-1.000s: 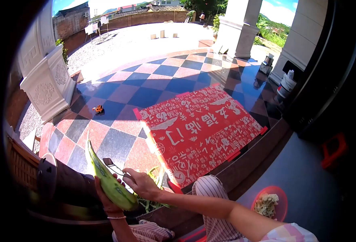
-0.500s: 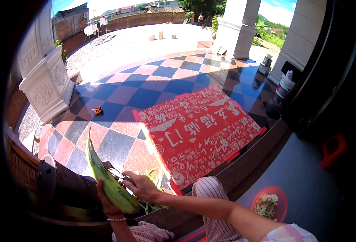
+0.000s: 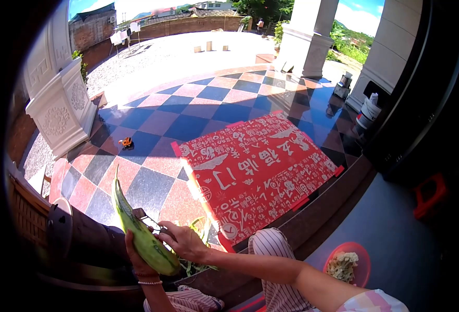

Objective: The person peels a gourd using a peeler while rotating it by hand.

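Note:
My left hand (image 3: 140, 263) is wrapped round the lower part of a long, partly peeled green gourd (image 3: 149, 249), its narrow tip pointing up and away from me. The fingers of my right hand (image 3: 185, 243) are closed on the handle of a peeler (image 3: 145, 216). Its metal frame lies against the right side of the gourd; I cannot tell whether the blade is cutting. Beyond and below my right hand, green peel strips (image 3: 202, 232) lie on the floor and step.
A red doormat (image 3: 255, 174) with pale characters covers the checkered tiles ahead. At lower right, a pink bowl (image 3: 363, 262) contains pale, crumpled food. A dark cylindrical bin (image 3: 86, 234) stands at left, a red stool (image 3: 429, 195) at right. An orange toy (image 3: 127, 142) sits farther out.

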The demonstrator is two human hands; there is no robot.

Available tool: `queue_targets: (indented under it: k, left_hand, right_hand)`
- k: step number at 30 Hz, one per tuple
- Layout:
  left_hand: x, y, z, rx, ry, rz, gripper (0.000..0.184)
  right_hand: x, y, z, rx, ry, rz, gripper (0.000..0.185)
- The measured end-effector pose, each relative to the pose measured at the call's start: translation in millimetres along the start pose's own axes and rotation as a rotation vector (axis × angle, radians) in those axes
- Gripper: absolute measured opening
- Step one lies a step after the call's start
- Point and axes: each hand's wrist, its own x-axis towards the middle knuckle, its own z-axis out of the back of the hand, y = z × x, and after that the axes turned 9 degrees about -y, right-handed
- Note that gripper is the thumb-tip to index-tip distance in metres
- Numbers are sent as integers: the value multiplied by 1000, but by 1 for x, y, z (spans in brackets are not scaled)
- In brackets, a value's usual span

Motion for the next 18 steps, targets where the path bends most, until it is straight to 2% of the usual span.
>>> queue_targets:
  k: [4,6,8,10,12,14,16,18]
  left_hand:
    - [-2,-1,-5,-17,-76,42,48]
    - [-2,-3,-1,-2,-85,47,50]
    - [-1,-6,2,-23,-46,80,52]
    - [-2,-4,-1,-56,-80,56,50]
    - [0,-4,3,-89,-74,70,51]
    - [0,-6,3,-97,-63,71,50]
    - [-3,-5,-4,-60,-83,23,51]
    - [-10,-10,-3,-43,-192,99,53]
  right_hand:
    - [5,2,6,-9,16,-108,37]
    - [8,-3,10,9,-85,-63,42]
    - [13,12,28,113,-90,-94,46]
    - [16,39,55,156,-32,-11,48]
    - [11,96,88,58,97,-62,47]
    - [-2,149,104,171,153,130,47]
    - [-19,206,115,443,413,-79,52]
    - [-33,238,113,568,589,-130,51]
